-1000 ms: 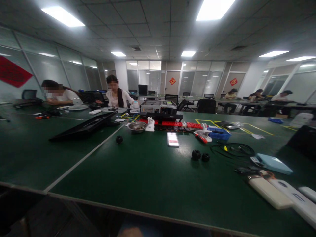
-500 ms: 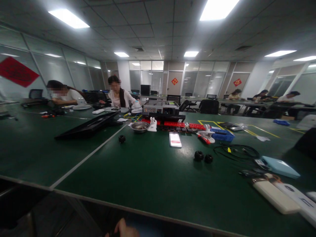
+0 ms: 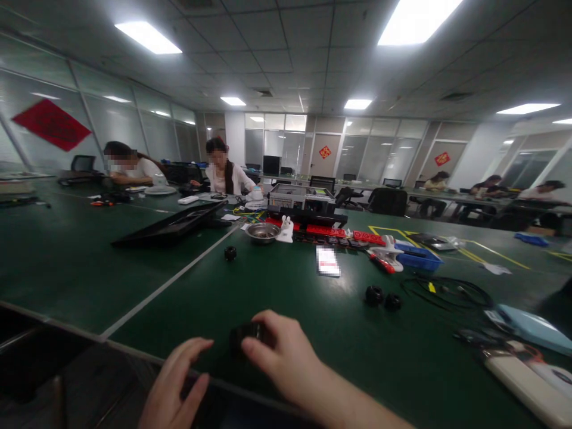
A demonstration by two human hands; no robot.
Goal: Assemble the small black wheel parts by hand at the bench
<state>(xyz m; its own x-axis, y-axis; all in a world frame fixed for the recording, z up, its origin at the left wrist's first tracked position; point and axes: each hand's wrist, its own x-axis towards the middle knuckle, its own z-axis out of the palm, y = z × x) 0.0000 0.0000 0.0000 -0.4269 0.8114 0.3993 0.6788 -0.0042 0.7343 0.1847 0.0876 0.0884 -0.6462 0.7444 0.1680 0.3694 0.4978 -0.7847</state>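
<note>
My right hand (image 3: 292, 351) reaches in from the lower right, fingers and thumb closed on a small black object (image 3: 239, 339). That object is at the near part of the green table (image 3: 286, 298), blurred and partly covered by my fingers. Left of it, just by the table's front edge, my left hand (image 3: 176, 387) is open and holds nothing, thumb and fingers apart. Farther up the table stands a small black knobbly round piece (image 3: 230, 253). Two similar pieces, a left one (image 3: 374, 295) and a right one (image 3: 393, 302), sit side by side to the right.
A metal bowl (image 3: 263, 232), a phone-like white item (image 3: 328, 261), a red-handled tool (image 3: 382, 263) and a blue tray (image 3: 417, 257) lie farther back. Black cables (image 3: 447, 292) and a cream case (image 3: 513, 378) occupy the right. A large black panel (image 3: 172, 224) lies left. A person (image 3: 223, 170) sits opposite.
Both my hands have come up into view over the table's near edge, the right one with the black object. Before, only part of one hand showed below the edge. The view has shifted slightly left.
</note>
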